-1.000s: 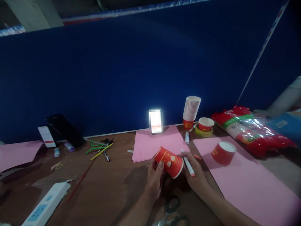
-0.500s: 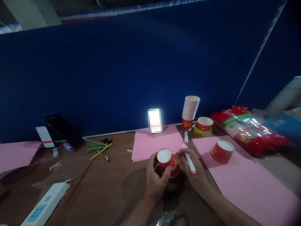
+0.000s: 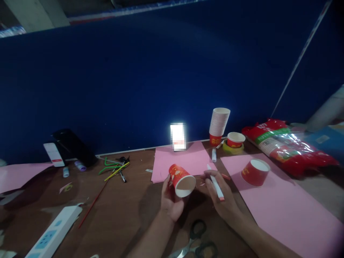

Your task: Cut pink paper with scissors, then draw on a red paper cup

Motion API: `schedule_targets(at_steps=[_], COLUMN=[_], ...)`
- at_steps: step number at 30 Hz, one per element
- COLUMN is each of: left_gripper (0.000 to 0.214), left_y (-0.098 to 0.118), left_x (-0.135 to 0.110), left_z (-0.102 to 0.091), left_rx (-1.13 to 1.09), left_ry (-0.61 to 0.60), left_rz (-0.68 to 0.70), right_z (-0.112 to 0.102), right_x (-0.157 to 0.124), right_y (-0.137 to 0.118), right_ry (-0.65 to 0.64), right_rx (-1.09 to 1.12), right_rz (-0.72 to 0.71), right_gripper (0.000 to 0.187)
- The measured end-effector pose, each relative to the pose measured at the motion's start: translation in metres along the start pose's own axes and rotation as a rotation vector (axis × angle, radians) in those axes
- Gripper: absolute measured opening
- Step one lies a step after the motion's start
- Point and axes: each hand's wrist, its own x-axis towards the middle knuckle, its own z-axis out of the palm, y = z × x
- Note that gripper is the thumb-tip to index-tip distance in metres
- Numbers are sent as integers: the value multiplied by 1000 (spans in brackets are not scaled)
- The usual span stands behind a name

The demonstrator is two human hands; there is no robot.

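My left hand [image 3: 172, 202] is closed around a red paper cup [image 3: 179, 175] with gold print. The cup lies tilted on its side in the grip, its white open mouth facing me. My right hand [image 3: 221, 193] holds a white marker [image 3: 215, 183] with a pinkish-orange end, slanted between the fingers, apart from the cup. Below the hands a pair of scissors [image 3: 198, 229] with black handles rests on the brown table. Behind the cup lies a stack of pink paper [image 3: 163, 157].
Upside down on a pink sheet [image 3: 271, 211] at right stands a red paper bowl [image 3: 255, 173]. Farther back are stacked cups [image 3: 219, 122], yellow tape [image 3: 233, 149] and a red plastic package [image 3: 285, 147]. A power strip [image 3: 53, 233], pipe cleaners [image 3: 114, 168] and a phone [image 3: 54, 154] are at left.
My left hand has turned the cup over, so its mouth now faces me instead of its base. My right hand keeps the marker and has barely moved. The scissors show more fully.
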Motion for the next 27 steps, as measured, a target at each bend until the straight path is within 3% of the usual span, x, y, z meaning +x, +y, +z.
schedule_targets(at_steps=[3, 12, 18, 20, 27], left_gripper=[28, 38, 30, 27, 40], left_y=[3, 2, 1, -4, -20], left_x=[2, 13, 11, 8, 2], left_z=[-4, -18, -13, -9, -12], left_rx=[-36, 38, 61, 101, 529], left_ry=[-11, -79, -35, 3, -85], left_rz=[-46, 31, 48, 112, 455], right_z=[0, 2, 0, 1, 5], right_x=[0, -2, -1, 0, 0], right_y=[-2, 9, 5, 6, 15], right_ry=[-10, -50, -42, -34, -57], right_rx=[-14, 2, -37, -20, 146], right_rz=[-24, -46, -41, -36, 89], right_gripper=[16, 16, 16, 16, 21])
